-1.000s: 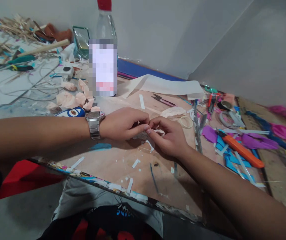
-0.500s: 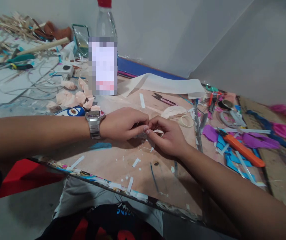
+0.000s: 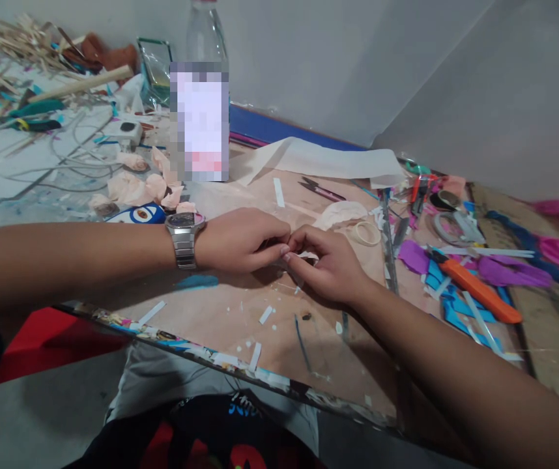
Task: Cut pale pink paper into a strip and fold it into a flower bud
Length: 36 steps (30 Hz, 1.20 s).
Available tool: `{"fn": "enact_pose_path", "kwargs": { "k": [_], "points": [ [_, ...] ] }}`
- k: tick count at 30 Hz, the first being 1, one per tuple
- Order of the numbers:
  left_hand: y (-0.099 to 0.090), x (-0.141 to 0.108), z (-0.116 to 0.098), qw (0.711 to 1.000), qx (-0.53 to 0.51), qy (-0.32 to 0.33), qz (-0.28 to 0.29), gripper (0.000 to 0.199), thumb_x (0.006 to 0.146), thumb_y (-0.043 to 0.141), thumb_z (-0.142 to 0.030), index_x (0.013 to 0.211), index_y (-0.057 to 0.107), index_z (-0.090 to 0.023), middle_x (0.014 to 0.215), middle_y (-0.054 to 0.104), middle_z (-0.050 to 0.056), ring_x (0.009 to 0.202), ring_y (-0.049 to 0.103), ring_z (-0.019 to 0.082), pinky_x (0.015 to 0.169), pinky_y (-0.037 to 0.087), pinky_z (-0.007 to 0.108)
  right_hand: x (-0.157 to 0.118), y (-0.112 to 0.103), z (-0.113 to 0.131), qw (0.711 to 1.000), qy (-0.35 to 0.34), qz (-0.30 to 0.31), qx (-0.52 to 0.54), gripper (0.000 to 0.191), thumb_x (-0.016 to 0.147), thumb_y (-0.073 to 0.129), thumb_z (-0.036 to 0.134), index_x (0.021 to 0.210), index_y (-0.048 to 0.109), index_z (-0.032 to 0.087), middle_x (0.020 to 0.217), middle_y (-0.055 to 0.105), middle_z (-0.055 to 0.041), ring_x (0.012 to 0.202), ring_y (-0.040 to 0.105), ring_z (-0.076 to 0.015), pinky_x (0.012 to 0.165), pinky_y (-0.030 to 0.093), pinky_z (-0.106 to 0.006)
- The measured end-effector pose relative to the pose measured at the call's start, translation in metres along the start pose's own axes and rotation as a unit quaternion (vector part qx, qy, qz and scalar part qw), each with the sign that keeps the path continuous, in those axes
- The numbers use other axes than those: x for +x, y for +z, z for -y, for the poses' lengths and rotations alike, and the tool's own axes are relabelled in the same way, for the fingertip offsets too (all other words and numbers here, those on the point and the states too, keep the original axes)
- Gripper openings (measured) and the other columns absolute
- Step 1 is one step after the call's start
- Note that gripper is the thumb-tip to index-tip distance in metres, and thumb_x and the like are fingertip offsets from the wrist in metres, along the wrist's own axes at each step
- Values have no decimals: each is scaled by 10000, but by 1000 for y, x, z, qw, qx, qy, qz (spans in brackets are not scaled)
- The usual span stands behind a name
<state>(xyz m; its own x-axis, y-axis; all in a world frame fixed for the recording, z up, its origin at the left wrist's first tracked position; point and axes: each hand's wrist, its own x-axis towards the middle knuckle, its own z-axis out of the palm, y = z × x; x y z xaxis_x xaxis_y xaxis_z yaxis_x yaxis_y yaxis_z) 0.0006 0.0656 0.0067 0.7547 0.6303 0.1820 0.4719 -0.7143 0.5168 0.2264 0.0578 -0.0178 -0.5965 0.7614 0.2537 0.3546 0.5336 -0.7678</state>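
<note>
My left hand [image 3: 243, 240], with a metal watch [image 3: 183, 240] on its wrist, meets my right hand [image 3: 326, 260] over the middle of the brown work surface [image 3: 230, 326]. The thumbs and fingertips of both hands are pinched together and touch. What they hold is too small and hidden to name; a bit of white shows under the right fingers. Behind the right hand lie a pale crumpled piece [image 3: 341, 213] and a cream tape ring [image 3: 366, 232]. White paper strips [image 3: 266, 314] are scattered in front of the hands.
A bottle [image 3: 206, 39] stands behind a phone-like blurred shape [image 3: 204, 124]. Crumpled peach paper [image 3: 130, 187], cables and pliers [image 3: 35, 124] lie left. A white strip [image 3: 333, 161] and tweezers [image 3: 321, 190] lie behind; an orange cutter [image 3: 479, 290] lies right.
The view has shifted slightly, so the bottle and phone sit a little higher in the picture. Both hands keep nearly the same pinched pose.
</note>
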Motion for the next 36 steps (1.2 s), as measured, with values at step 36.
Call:
{"fn": "enact_pose_path", "kwargs": {
  "k": [36],
  "points": [
    [4, -1, 0, 996, 62, -10, 59, 296, 1011, 468, -356, 964, 698, -176, 901, 745, 52, 738, 592, 145, 650, 315, 292, 1, -2, -2, 996, -24, 40, -71, 119, 880, 669, 249, 816, 648, 150, 772, 678, -12, 706, 579, -90, 686, 413, -213]
  ]
}}
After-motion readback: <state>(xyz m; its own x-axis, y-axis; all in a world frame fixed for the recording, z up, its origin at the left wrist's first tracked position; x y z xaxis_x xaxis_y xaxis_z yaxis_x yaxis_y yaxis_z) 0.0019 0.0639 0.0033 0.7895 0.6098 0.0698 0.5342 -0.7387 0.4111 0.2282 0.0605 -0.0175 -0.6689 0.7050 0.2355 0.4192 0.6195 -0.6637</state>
